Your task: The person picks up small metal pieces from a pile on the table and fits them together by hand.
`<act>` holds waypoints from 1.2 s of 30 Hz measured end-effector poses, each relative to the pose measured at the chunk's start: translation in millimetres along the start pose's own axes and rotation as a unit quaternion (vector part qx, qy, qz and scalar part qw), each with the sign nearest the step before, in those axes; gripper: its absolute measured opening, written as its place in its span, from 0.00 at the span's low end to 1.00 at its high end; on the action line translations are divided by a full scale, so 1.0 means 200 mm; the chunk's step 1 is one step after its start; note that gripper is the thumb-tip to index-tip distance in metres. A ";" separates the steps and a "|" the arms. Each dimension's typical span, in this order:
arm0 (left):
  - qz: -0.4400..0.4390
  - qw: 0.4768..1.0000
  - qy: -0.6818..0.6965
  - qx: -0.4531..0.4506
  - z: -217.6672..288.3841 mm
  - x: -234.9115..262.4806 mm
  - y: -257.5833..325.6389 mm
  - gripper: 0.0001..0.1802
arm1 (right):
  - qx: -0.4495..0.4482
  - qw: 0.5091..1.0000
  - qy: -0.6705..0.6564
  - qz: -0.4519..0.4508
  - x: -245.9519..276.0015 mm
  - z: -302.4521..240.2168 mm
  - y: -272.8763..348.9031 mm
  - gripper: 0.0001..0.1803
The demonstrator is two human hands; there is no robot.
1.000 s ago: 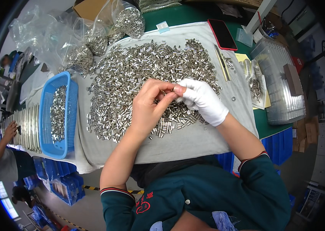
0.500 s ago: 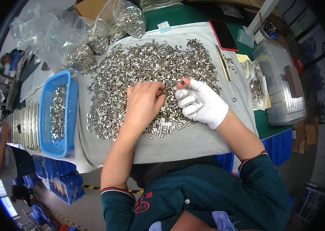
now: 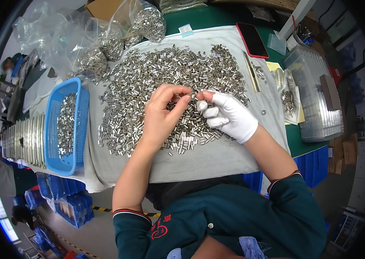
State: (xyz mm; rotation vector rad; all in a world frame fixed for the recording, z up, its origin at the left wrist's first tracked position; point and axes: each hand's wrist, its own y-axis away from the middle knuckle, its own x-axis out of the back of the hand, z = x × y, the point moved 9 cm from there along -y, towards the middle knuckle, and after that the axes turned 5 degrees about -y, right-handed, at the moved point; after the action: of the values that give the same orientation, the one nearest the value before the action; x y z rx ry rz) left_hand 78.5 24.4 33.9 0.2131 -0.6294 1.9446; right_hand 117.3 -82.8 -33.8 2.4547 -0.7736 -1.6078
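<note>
A wide, loose pile of small shiny metal cylinders [image 3: 143, 125] lies on a grey cloth [image 3: 182, 166]. Over the middle of it, my two hands are close together, fingertips nearly meeting. My bare left hand [image 3: 164, 113] pinches with thumb and forefinger; whatever is at its tips blends into the metal behind. My right hand [image 3: 230, 115] wears a white glove that leaves the thumb and forefinger tips bare. Those tips are pressed together, and the other gloved fingers curl inward. What they hold is too small to make out.
At left stands a blue plastic basket [image 3: 82, 129] partly filled with cylinders, beside a row of thin stacked strips [image 3: 27, 140]. Clear bags of cylinders [image 3: 148, 26] sit at the back left. A red-edged phone [image 3: 252, 40], tweezers [image 3: 251, 71] and clear plastic boxes [image 3: 314, 95] are at right.
My left hand has turned and its fingertips have moved up and right toward the right hand's. A small dark piece seen earlier at the right fingertips no longer shows clearly.
</note>
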 end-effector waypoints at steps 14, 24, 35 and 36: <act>0.007 0.980 -0.122 -0.159 0.13 -0.04 0.04 0.12 | 0.099 0.968 0.221 0.073 -0.03 -0.08 0.04 0.10; -0.031 0.984 0.161 0.070 -0.08 -0.07 0.03 0.09 | 0.100 0.966 0.220 0.091 0.00 -0.09 0.04 0.12; -0.078 0.978 0.188 0.056 -0.08 -0.12 0.04 0.08 | 0.130 0.921 0.351 0.110 -0.02 -0.13 0.06 0.15; -0.077 0.978 0.188 0.056 -0.08 -0.12 0.04 0.08 | 0.148 0.917 0.354 0.111 -0.03 -0.13 0.06 0.14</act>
State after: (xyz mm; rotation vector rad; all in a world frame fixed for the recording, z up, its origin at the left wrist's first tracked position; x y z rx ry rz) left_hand 84.5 10.9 7.1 -0.0369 -0.2473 1.8069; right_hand 134.8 -94.9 -12.3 2.7160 -1.1447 -0.4643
